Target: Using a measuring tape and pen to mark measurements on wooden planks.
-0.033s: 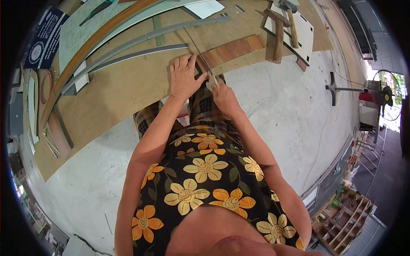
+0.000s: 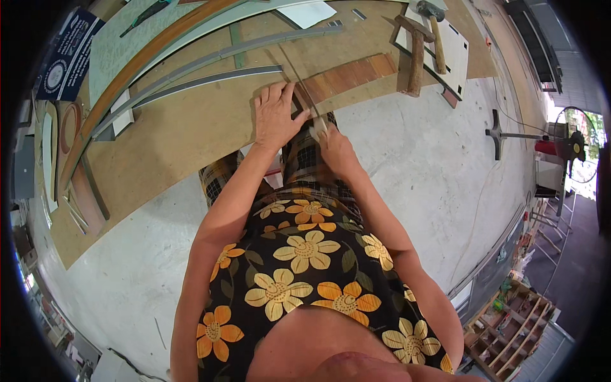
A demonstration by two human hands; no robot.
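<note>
Head view: the left hand (image 2: 275, 118) is laid flat, fingers spread, on the brown board (image 2: 191, 137) near its front edge, pressing a thin metal strip (image 2: 294, 76). The right hand (image 2: 331, 143) is closed around a small pale object (image 2: 318, 129) just beside it, at that edge.

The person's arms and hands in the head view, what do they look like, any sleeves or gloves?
Both arms are bare from shoulder to fingers: no sleeves, no gloves. The left hand and right hand show no visible rings, watch or bracelet. The sleeveless top is black with orange and yellow flowers.
</note>
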